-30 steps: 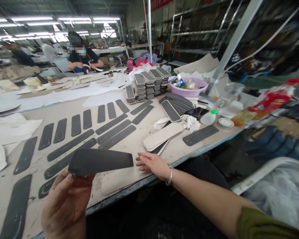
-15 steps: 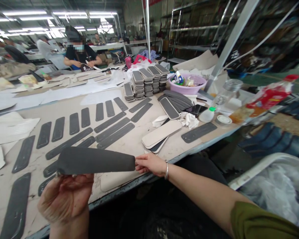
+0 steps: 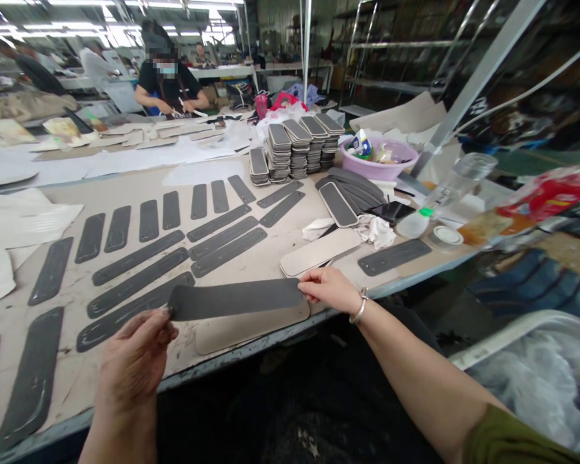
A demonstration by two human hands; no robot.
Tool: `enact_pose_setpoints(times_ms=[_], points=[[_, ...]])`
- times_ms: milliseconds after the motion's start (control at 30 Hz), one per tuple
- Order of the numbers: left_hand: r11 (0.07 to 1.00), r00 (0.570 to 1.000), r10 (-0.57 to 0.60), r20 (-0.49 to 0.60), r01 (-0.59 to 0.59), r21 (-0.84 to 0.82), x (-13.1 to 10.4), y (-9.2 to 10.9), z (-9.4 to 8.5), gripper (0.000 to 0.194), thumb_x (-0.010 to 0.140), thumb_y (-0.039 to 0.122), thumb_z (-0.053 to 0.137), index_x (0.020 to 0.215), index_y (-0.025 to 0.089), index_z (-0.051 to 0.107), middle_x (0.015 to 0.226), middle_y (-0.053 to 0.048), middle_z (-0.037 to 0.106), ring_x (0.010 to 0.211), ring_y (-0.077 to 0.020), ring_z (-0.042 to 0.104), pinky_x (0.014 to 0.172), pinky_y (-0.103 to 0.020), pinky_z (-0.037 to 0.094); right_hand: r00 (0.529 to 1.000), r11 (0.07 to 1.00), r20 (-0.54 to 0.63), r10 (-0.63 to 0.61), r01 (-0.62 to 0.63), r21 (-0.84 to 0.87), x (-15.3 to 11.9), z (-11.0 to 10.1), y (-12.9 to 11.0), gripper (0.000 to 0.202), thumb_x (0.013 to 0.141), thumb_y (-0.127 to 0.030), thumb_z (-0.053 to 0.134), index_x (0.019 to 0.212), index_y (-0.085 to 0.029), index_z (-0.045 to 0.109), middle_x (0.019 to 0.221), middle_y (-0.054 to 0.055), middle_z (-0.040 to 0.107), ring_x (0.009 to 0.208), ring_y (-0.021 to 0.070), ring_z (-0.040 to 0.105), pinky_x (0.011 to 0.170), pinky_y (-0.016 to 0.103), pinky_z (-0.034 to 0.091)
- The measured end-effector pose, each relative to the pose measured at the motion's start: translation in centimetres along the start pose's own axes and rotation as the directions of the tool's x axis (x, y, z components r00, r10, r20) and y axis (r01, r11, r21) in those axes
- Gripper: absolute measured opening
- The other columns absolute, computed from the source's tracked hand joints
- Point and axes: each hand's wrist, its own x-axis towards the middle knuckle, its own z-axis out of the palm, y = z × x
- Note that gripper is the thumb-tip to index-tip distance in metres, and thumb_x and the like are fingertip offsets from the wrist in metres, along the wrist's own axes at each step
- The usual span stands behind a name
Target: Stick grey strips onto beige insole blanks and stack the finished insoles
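A dark grey strip (image 3: 236,299), flat and thin like leather or fabric, is stretched level between my two hands at the table's near edge. My left hand (image 3: 138,357) pinches its left end, thumb and fingers pressed together. At the other end, my right hand (image 3: 332,289) grips the corner between thumb and fingertips. Under the strip lies a beige panel (image 3: 251,332) with rounded corners, partly hidden. Several glossy grey strips (image 3: 229,251) are spread over the table beyond, and beige panels (image 3: 319,250) lie beside my right hand.
Stacks of grey pieces with pale borders (image 3: 297,148) stand at the back, beside a pink basin (image 3: 381,166). A phone (image 3: 391,211), a white cloth (image 3: 377,230), a green-capped bottle (image 3: 414,224) and a clear jar (image 3: 468,177) are at right. A co-worker (image 3: 169,87) sits across the table.
My right hand has closed on the strip's right end, where its fingers were extended before. Both hands have moved right, drawing the strip out flatter and lower over the beige panel.
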Motion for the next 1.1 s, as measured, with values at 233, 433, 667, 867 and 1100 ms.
enact_pose_setpoints(times_ms=[233,433,667,867,1100], points=[[0.778,0.994,-0.106,0.03,0.064,0.625,-1.2,-3.6,-3.9,0.047,0.049,0.052,0.078,0.074,0.014,0.07,0.065,-0.002,0.063,0.053,-0.0118,0.048,0.049,-0.024,0.036,0.999,0.88,0.04,-0.034,0.049,-0.473,0.3,0.3,0.8,0.014,0.073,-0.022,0.057,0.068,-0.02,0.071,0.057,-0.001,0.065,0.061,0.0142,0.061,0.058,0.02,0.041],[0.729,0.973,-0.226,0.052,0.134,0.671,-1.3,-3.4,-2.7,0.052,0.041,0.056,0.078,0.072,0.015,0.071,0.08,-0.008,0.07,0.079,-0.0249,0.06,0.066,-0.03,0.045,0.999,0.746,0.034,-0.037,0.05,-0.664,1.2,0.5,1.6,0.018,0.072,-0.024,0.056,0.069,-0.021,0.074,0.067,0.002,0.07,0.068,0.0167,0.063,0.059,0.022,0.038],[0.68,0.965,-0.252,0.077,0.12,0.723,-1.4,-3.7,-2.7,0.047,0.047,0.056,0.073,0.071,0.016,0.068,0.073,-0.005,0.068,0.075,-0.0224,0.06,0.069,-0.029,0.044,0.999,0.661,0.042,-0.031,0.052,-0.749,1.2,0.8,1.5,0.02,0.072,-0.026,0.054,0.072,-0.022,0.074,0.071,0.001,0.071,0.069,0.0156,0.064,0.059,0.022,0.037],[0.62,0.948,-0.266,0.177,0.027,0.784,-1.3,-4.7,-2.8,0.04,0.058,0.054,0.064,0.069,0.015,0.062,0.056,0.001,0.056,0.055,-0.0132,0.048,0.054,-0.024,0.034,0.998,0.623,0.042,-0.049,0.063,-0.78,1.0,1.1,1.5,0.022,0.072,-0.026,0.052,0.067,-0.02,0.072,0.066,0.004,0.069,0.065,0.0181,0.062,0.056,0.025,0.034],[0.581,0.959,-0.239,0.154,0.015,0.814,-1.1,-5.5,-3.0,0.037,0.06,0.053,0.062,0.067,0.017,0.058,0.052,0.002,0.051,0.051,-0.0114,0.043,0.05,-0.023,0.029,0.999,0.599,0.035,-0.038,0.051,-0.8,1.0,1.2,1.6,0.022,0.073,-0.028,0.051,0.068,-0.022,0.072,0.067,0.004,0.069,0.067,0.0186,0.062,0.058,0.025,0.034]])
